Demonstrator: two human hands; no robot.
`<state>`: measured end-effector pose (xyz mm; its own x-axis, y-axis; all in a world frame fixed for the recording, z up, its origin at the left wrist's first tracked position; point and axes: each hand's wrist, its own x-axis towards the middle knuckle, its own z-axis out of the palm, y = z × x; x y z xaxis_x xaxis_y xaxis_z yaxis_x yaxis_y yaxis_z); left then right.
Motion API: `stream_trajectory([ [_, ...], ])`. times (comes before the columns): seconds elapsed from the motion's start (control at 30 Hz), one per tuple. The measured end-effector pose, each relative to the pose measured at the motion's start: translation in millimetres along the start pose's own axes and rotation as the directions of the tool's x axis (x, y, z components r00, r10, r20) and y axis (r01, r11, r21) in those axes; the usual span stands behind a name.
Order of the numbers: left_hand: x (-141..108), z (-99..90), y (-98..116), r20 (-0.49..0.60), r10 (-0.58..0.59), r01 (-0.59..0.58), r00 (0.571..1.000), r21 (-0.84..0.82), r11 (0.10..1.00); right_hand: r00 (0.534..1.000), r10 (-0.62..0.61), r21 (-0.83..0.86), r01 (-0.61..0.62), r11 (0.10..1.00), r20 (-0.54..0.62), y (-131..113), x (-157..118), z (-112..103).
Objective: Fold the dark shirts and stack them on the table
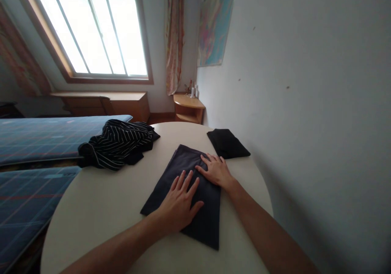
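Note:
A dark navy piece of clothing (171, 184), folded into a flat, roughly four-sided shape, lies on the round cream table (91, 209). My left hand (181, 207) rests on its middle with the fingers spread. Farther up, at the garment's right edge, my right hand (216, 171) lies flat with its fingers apart. Just beyond that hand is a folded black cloth (227, 143). A crumpled black garment with white stripes (122, 141) is heaped at the table's far left edge. The exact kind of the folded garment cannot be made out.
A bed with blue plaid mattresses (45, 139) adjoins the table's left side. The white wall (305, 123) runs close along the right. Behind the table stand a small wooden corner shelf (189, 101) and a low wooden cabinet (131, 99) under the window (97, 33).

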<state>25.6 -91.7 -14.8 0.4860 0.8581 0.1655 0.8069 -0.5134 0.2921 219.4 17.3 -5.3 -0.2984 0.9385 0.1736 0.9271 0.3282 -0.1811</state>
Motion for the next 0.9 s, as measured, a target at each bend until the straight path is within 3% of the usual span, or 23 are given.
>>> stream_trajectory([
  [0.1, -0.3, 4.9, 4.9, 0.013, 0.022, -0.022, 1.000, -0.010, 1.000, 0.995, 0.056, -0.040, -0.059, 0.997, -0.077, -0.6, -2.2, -3.7],
  [0.2, 3.9, 3.3, -5.0, 0.041, 0.009, -0.009, 0.999, 0.002, 1.000, 0.985, 0.096, -0.066, -0.106, 0.992, -0.140, 0.4, -4.1, -6.2],
  [0.43, 10.5, -30.4, -40.5, 0.216, 0.192, -0.181, 0.957, -0.070, 0.981, 0.956, 0.172, -0.101, -0.201, 0.974, -0.238, 4.2, -8.6, -12.1],
  [0.5, 9.1, -37.1, -38.2, 0.210, 0.183, -0.176, 0.960, -0.052, 0.983, 0.958, 0.116, -0.081, -0.142, 0.987, -0.261, 0.1, -8.5, -14.6],
  [0.57, 5.7, -38.7, -28.0, 0.173, 0.177, -0.174, 0.969, -0.030, 0.984, 0.967, -0.059, -0.039, 0.050, 0.998, -0.250, -7.3, -7.3, -14.6],
  [0.63, 1.6, -36.1, -14.0, 0.157, 0.213, -0.209, 0.964, -0.040, 0.977, 0.948, -0.276, 0.019, 0.282, 0.959, -0.159, -15.8, -5.2, -10.9],
  [0.7, -1.6, -32.1, -1.8, 0.173, 0.254, -0.248, 0.952, -0.060, 0.967, 0.915, -0.402, 0.088, 0.403, 0.911, -0.028, -21.8, -2.7, -3.9],
  [0.8, -2.5, -29.9, 4.8, 0.214, 0.262, -0.256, 0.941, -0.056, 0.965, 0.923, -0.375, 0.138, 0.361, 0.922, 0.092, -21.4, 0.4, 6.0],
  [0.9, -0.7, -35.2, -1.5, 0.279, 0.262, -0.257, 0.924, -0.057, 0.965, 0.951, -0.296, 0.122, 0.284, 0.951, 0.087, -13.1, 1.0, 7.6],
])
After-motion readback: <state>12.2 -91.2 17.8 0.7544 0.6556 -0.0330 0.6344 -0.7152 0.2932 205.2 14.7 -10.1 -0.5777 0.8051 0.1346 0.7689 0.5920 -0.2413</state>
